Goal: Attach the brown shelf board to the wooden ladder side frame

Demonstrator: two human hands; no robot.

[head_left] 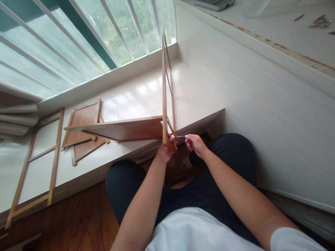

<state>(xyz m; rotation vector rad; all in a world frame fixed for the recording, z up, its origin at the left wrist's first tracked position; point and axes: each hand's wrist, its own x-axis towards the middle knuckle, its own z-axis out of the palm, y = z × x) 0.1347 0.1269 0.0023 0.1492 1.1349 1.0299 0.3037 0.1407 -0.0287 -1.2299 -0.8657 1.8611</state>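
Observation:
My left hand (167, 148) is closed around the lower end of an upright wooden side frame (164, 87). A brown wooden panel (128, 129) meets this frame near its lower end and reaches out to the left over the ledge. With closed fingers, my right hand (195, 143) holds a thin metal rod (181, 136), like a hex key. The rod points left at the frame's lower corner beside my left fingers. Its tip is hidden there, so I cannot tell whether it sits in a screw.
On the white window ledge (141, 90), loose brown panels (83, 120) overlap on the left, beside a ladder-like wooden frame (52, 150). To the right stands a white side wall (248, 87). Several small metal pieces (321, 22) and a phone-like device (214, 4) lie on the surface above.

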